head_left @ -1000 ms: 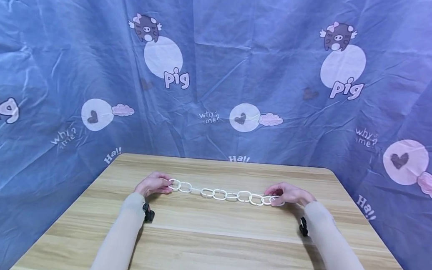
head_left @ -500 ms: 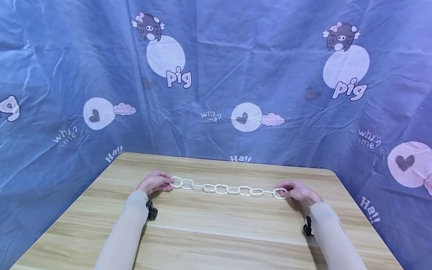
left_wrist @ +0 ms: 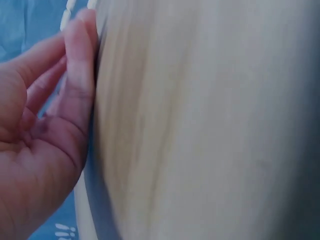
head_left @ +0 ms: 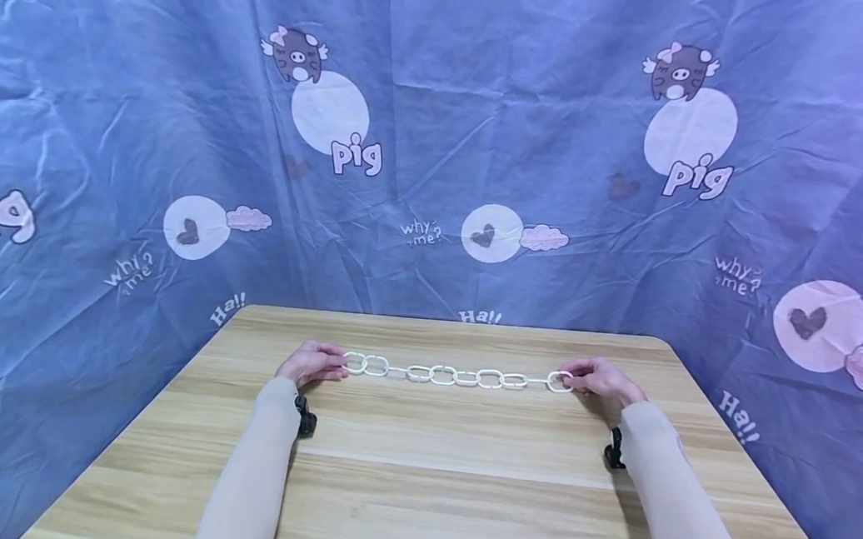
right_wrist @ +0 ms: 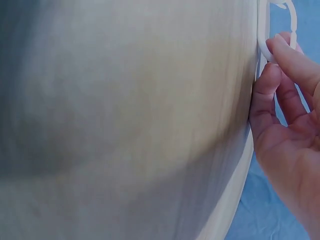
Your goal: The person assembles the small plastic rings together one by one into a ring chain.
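A chain of white oval links (head_left: 443, 375) stretches nearly straight from side to side over the far half of the table. Its leftmost link is pinched between the thumb and fingers of my left hand (head_left: 312, 362). At the other end, my right hand (head_left: 604, 383) pinches the last link (right_wrist: 294, 22), which stands out past the thumb in the right wrist view. Only small bits of the chain (left_wrist: 66, 19) show beyond the fingertips in the left wrist view. Some links lie flat to the head view, while others appear edge-on.
The wooden table (head_left: 430, 503) has rounded far corners. Behind it and along both sides hangs a blue printed curtain (head_left: 441, 136). A black wrist camera (head_left: 306, 418) is strapped on the left sleeve, another black camera (head_left: 614, 449) on the right.
My right hand has moved outward to the right and now pinches the end link. The chain, sagging and bunched at the right before, is drawn straighter. My left hand has barely moved.
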Available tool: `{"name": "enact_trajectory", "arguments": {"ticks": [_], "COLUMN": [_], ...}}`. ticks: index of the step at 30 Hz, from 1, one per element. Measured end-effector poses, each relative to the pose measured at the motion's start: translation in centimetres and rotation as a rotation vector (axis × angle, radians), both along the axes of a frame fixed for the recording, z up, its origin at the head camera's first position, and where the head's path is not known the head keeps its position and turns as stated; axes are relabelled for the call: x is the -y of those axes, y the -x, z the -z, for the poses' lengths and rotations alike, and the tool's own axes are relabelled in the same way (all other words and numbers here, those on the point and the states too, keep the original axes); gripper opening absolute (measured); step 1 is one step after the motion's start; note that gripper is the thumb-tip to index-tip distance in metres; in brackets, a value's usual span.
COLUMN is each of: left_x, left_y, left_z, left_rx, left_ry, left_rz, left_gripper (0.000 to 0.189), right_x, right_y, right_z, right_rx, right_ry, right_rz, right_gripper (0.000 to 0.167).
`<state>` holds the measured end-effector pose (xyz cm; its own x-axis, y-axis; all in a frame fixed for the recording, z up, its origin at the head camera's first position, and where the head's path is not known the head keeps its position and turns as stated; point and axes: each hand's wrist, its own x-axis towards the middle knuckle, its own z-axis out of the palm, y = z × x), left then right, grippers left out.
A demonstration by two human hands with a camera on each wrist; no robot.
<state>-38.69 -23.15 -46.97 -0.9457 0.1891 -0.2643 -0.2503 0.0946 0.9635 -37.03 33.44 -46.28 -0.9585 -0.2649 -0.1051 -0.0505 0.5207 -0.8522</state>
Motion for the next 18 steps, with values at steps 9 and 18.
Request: {"name": "enact_trajectory", "arguments": {"ticks": [9, 18], "left_x": [0.12, -0.40], "left_y": [0.26, 0.25], "left_z": [-0.18, -0.32], "left_rx": [0.000, -0.030], "left_ry": [0.029, 0.053], "left_rz": [0.029, 0.007], "left_gripper": [0.030, 0.029], "right_x": [0.03, 0.33], "right_y": [-0.26, -0.67], "right_z": [-0.05, -0.22], "right_rx": [-0.042, -0.129], "right_ry": [-0.027, -0.095], "right_rz": [0.022, -0.022], "right_gripper": [0.034, 0.027]}}
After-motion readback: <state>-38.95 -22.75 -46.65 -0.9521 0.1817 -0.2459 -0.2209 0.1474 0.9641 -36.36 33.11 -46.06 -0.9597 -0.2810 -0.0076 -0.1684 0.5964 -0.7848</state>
